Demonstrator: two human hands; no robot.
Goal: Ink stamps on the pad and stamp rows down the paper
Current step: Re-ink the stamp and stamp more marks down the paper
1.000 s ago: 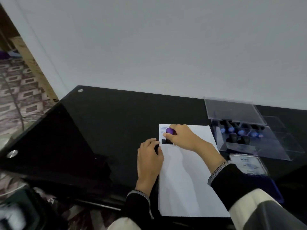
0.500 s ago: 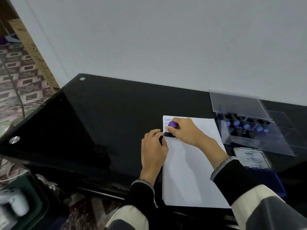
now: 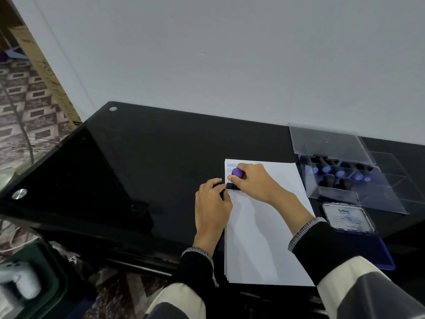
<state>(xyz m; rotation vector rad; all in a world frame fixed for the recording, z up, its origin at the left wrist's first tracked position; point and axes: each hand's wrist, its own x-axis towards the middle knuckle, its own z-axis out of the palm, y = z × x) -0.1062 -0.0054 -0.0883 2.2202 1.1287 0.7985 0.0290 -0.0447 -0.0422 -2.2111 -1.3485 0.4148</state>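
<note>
Head view, looking down on a glossy black bench [image 3: 142,157] set against a plain pale wall. Right hand [image 3: 255,183] curled round a purple-topped stamp [image 3: 236,174], pinching its handle, with the black base pressed down on the paper stack [image 3: 264,238] near the top-left corner. Left hand [image 3: 212,203] just beside at 9 o'clock of the stamp, resting on the bench at the paper's left edge, fingertips curled in towards the stamp's base; whether touching it or only steadying the sheet, cannot tell. Two blue "SAMPLE" impressions [image 3: 231,168] visible at 12 o'clock of the stamp, partly hidden by the fingers, so probably the third row in hand.

Deciding relation: blank paper running from the stamp towards 6 o'clock, long axis of the sheet pointing at the wearer, rows lying across it. Next impression therefore likely just below, after re-inking. Blue ink pad [image 3: 354,229], lid open, at about 4 o'clock of the stamp, well apart and off the paper's right edge, nearer the right hand and its sleeve. Clear plastic stamp case [image 3: 345,176] with blue-capped spares at 3 o'clock.

Patterned floor and a cardboard box at far left; blurred objects low at 7 o'clock, not identifiable.
</note>
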